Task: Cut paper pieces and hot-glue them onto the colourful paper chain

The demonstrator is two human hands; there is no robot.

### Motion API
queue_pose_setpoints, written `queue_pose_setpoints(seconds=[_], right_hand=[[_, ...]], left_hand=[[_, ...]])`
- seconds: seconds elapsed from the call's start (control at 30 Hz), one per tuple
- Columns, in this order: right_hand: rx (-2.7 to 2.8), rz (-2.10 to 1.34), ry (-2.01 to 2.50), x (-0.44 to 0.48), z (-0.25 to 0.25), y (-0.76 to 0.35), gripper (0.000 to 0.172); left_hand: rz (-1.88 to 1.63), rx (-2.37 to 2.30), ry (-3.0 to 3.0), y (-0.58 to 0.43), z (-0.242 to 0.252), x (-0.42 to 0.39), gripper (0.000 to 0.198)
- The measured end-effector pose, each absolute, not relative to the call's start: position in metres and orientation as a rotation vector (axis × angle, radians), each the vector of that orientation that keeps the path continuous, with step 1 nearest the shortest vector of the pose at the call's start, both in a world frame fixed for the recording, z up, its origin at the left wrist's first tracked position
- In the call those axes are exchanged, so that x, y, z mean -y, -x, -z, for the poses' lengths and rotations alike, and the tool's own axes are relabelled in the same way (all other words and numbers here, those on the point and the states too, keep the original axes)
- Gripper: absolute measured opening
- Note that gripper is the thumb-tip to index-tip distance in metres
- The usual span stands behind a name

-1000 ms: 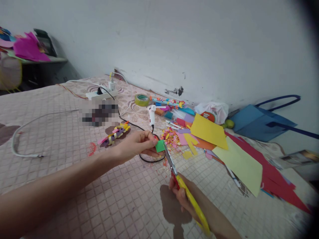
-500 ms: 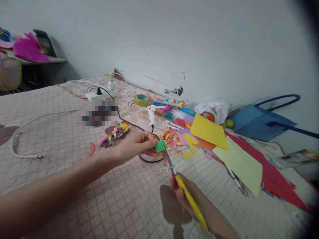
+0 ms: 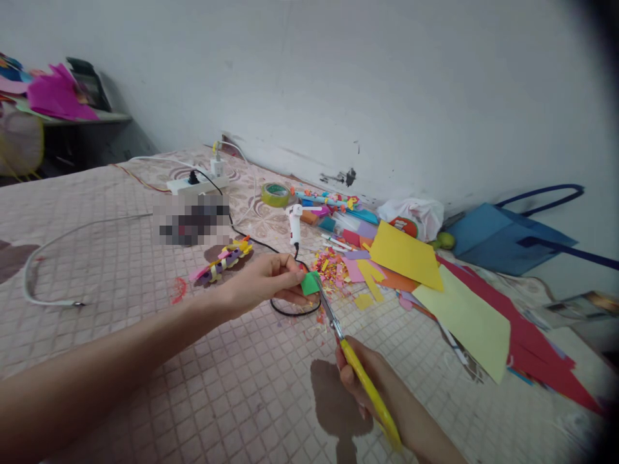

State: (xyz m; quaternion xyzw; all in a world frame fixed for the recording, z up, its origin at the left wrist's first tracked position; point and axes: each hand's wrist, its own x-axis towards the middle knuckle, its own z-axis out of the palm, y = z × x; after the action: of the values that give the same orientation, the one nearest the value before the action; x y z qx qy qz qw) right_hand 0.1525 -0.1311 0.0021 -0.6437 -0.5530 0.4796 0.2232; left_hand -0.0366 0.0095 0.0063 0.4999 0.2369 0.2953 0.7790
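Observation:
Between the thumb and fingers of my left hand (image 3: 280,278) is a small piece of green paper (image 3: 310,283), held above the mat. My right hand (image 3: 370,380) is wrapped round the yellow handles of a pair of scissors (image 3: 365,383). Their metal blades reach up to the right edge of the green paper and look nearly closed there. Just beyond the paper lies a heap of tiny coloured paper bits (image 3: 331,267). A white hot glue gun (image 3: 294,225) stands behind my left hand, its black cord looping below the fingers.
Yellow (image 3: 406,254), pale green (image 3: 467,328) and red (image 3: 522,335) sheets lie to the right, before a blue bag (image 3: 507,235). A tape roll (image 3: 275,194) and power strip (image 3: 196,185) are further back. A decorated purple-and-yellow stick (image 3: 222,263) rests left of the glue gun.
The scissor handles and my right hand have shifted slightly, with the handles drawn closer together. My left hand and the green paper stay almost in place.

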Motion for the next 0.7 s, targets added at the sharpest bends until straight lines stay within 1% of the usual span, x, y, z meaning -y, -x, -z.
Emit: queue_pose_setpoints(seconds=[0.17, 0.33, 0.5, 0.7], right_hand=[[1.764, -1.168, 1.656, 0.135, 0.003, -0.157, 0.040], [1.821, -1.081, 1.689, 0.139, 0.005, -0.159, 0.035], [1.837, -1.068, 1.667, 0.134, -0.007, -0.157, 0.032], [1.821, -1.090, 1.657, 0.131, -0.010, -0.157, 0.034]], left_hand=[[-0.614, -0.524, -1.071, 0.036, -0.007, -0.008, 0.028], [-0.621, -0.528, -1.085, 0.036, -0.006, -0.008, 0.027], [-0.631, -0.542, -1.088, 0.036, -0.004, -0.008, 0.028], [-0.636, -0.556, -1.081, 0.036, -0.004, -0.007, 0.027]])
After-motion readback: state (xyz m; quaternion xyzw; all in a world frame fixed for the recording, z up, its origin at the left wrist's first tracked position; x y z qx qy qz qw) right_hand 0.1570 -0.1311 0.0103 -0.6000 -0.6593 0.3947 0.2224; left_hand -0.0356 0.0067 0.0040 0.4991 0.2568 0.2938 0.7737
